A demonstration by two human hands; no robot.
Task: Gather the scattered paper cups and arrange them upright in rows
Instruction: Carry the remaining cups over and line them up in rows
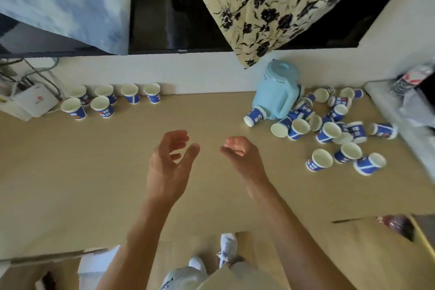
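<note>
Head cam: L hand (168,160) + R hand (240,153) mid-frame over table (82,172), both empty, fingers loosely curled. 6 upright cups (101,104) in 2 rows @ 10 o'clock. Other scattered cups (328,133) piled @ 2 o'clock, beside blue kettle (275,94).

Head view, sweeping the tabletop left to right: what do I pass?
Left to right: white box → upright cups in two rows → left hand → right hand → light blue kettle → scattered cups.
</note>
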